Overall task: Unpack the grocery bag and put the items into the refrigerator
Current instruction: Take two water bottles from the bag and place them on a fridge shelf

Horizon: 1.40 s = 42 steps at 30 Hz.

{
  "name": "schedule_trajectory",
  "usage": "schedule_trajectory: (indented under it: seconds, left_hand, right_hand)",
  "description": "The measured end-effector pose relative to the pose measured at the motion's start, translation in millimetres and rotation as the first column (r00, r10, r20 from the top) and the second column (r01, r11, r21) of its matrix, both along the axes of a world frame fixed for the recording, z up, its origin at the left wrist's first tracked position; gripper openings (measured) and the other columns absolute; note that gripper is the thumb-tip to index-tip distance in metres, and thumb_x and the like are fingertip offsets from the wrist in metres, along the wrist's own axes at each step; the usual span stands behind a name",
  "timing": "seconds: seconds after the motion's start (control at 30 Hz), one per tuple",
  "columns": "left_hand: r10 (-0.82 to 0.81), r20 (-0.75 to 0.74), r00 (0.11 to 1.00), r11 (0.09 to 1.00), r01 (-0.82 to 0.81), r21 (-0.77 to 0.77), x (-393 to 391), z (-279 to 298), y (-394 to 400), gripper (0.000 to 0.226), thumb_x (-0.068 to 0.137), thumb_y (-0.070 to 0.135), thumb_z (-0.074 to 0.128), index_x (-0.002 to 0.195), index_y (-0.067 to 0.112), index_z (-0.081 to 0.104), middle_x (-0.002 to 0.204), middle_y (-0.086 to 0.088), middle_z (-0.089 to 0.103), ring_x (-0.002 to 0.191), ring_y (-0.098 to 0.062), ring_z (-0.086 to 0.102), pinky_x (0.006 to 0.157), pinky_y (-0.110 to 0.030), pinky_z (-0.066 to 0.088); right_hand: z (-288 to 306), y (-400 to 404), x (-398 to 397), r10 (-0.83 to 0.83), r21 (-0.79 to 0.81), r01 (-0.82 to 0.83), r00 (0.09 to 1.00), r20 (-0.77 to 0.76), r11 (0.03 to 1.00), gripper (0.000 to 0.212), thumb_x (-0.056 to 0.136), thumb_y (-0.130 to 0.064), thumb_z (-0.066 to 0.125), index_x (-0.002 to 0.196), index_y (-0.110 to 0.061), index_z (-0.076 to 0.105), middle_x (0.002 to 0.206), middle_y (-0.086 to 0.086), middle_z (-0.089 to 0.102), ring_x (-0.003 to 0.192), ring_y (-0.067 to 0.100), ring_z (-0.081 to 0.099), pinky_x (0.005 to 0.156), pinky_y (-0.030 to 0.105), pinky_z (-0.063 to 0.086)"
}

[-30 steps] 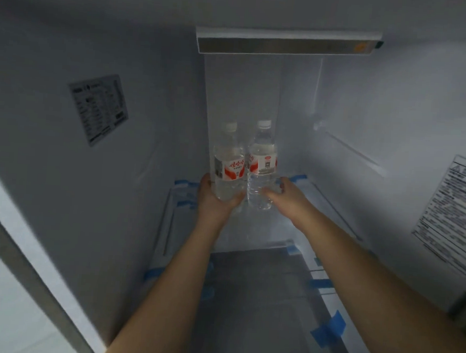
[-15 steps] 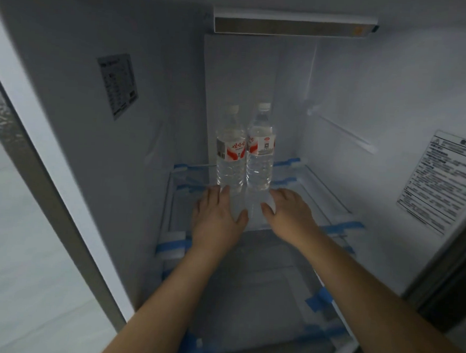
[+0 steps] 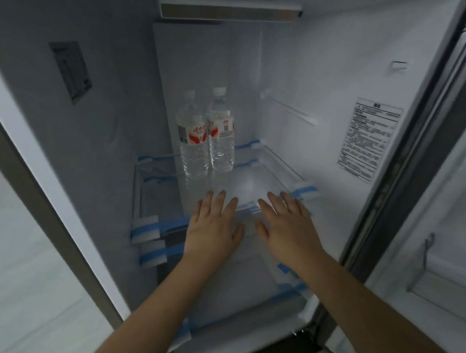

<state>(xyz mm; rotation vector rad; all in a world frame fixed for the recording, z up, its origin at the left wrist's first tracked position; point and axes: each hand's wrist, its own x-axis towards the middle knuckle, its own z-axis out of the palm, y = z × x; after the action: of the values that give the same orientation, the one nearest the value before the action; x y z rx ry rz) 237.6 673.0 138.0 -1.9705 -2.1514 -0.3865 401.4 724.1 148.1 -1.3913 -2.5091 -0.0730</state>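
Two clear water bottles with red and white labels stand upright side by side at the back of a glass shelf inside the open refrigerator: the left bottle and the right bottle. My left hand hovers flat at the shelf's front edge, fingers straight, holding nothing. Beside it, my right hand is flat with spread fingers and is also empty. Both hands are apart from the bottles.
The refrigerator's side walls carry printed labels, one on the left and one on the right. Blue tape strips hold the shelves and a lower shelf. The open door stands at the right. A light bar runs overhead.
Both hands let go of the bottles and drew back toward the front of the shelf. The bottles stayed standing at the back. The view has pulled back from the fridge.
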Motion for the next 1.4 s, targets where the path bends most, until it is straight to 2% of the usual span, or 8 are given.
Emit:
schedule_trajectory:
  seconds: [0.33,0.5,0.67,0.8,0.97,1.13,1.23,1.4]
  left_hand:
    - [-0.08,-0.13,0.988,0.997,0.082,0.006,65.5,-2.2,-38.5,0.069,0.088,0.056,0.03,0.146,0.02,0.04,0.153,-0.006,0.039,0.144,-0.031,0.029,0.115,-0.049,0.021]
    - [-0.152,-0.166,0.974,0.988,0.148,-0.04,108.2,-15.4,-68.4,0.067,0.09,0.057,0.029,0.148,0.024,0.038,0.155,-0.004,0.037,0.146,-0.03,0.025,0.116,-0.049,0.019]
    - [-0.215,-0.147,0.966,0.976,0.207,-0.062,147.2,-26.0,-105.4,0.066,0.095,0.061,0.019,0.148,0.023,0.032,0.154,-0.006,0.038,0.143,-0.03,0.03,0.114,-0.051,0.021]
    - [-0.258,-0.136,0.957,0.963,0.243,-0.115,168.6,-30.6,-130.9,0.067,0.093,0.06,0.024,0.148,0.023,0.029,0.154,-0.007,0.037,0.143,-0.031,0.031,0.113,-0.053,0.019]
    - [-0.331,-0.165,0.929,0.941,0.311,-0.133,179.2,-37.5,-150.8,0.067,0.092,0.057,0.031,0.148,0.02,0.032,0.152,-0.008,0.041,0.141,-0.03,0.034,0.111,-0.052,0.017]
    - [-0.443,-0.069,0.894,0.892,0.432,-0.132,178.0,-36.7,-164.8,0.071,0.093,0.059,0.013,0.153,0.022,0.023,0.16,-0.003,0.023,0.149,-0.026,0.012,0.119,-0.048,0.008]
    - [-0.518,-0.065,0.853,0.849,0.504,-0.157,170.9,-39.3,-172.3,0.074,0.095,0.06,0.005,0.15,0.018,0.034,0.155,-0.007,0.035,0.145,-0.032,0.025,0.115,-0.057,0.022]
    - [-0.626,-0.036,0.779,0.778,0.62,-0.101,156.6,-46.1,-193.1,0.063,0.097,0.053,0.028,0.146,0.016,0.04,0.151,-0.009,0.043,0.141,-0.033,0.035,0.112,-0.054,0.021]
  right_hand:
    - [-14.5,-49.9,83.7,-0.084,0.0,0.084,0.995,0.056,0.996,0.063,0.092,-0.051,0.028,0.135,-0.014,0.053,0.141,0.01,0.053,0.133,0.032,0.045,0.111,0.047,0.028]
    - [-26.1,-94.3,137.2,-0.087,-0.073,0.084,0.996,-0.035,0.994,0.065,0.092,-0.052,0.021,0.14,-0.018,0.047,0.144,0.008,0.05,0.133,0.031,0.046,0.109,0.046,0.033]
    - [-35.2,-134.4,168.3,-0.122,-0.091,0.117,0.991,-0.055,0.989,0.063,0.095,-0.053,0.023,0.147,-0.02,0.037,0.153,0.005,0.037,0.141,0.028,0.035,0.114,0.038,0.016]
    - [-47.1,-160.3,185.9,-0.201,-0.113,0.201,0.979,0.018,0.973,0.065,0.094,-0.059,0.023,0.142,-0.02,0.045,0.147,0.006,0.047,0.134,0.031,0.045,0.112,0.049,0.03]
    - [-44.5,-196.5,202.2,-0.342,-0.105,0.34,0.94,0.004,0.934,0.084,0.094,-0.058,-0.006,0.136,-0.017,0.053,0.141,0.009,0.054,0.13,0.033,0.049,0.105,0.053,0.04]
    - [-51.6,-234.2,198.6,-0.452,-0.054,0.452,0.892,0.009,0.891,0.066,0.095,-0.053,0.018,0.134,-0.015,0.055,0.138,0.01,0.056,0.128,0.033,0.051,0.108,0.052,0.035]
    - [-58.0,-259.4,186.0,-0.501,-0.027,0.501,0.865,0.004,0.865,0.06,0.095,-0.048,0.025,0.135,-0.013,0.054,0.138,0.011,0.056,0.13,0.032,0.049,0.11,0.051,0.034]
    - [-65.2,-304.7,164.9,-0.603,-0.035,0.603,0.797,0.028,0.797,0.06,0.096,-0.045,0.027,0.138,-0.011,0.05,0.142,0.01,0.052,0.135,0.03,0.044,0.113,0.049,0.031]
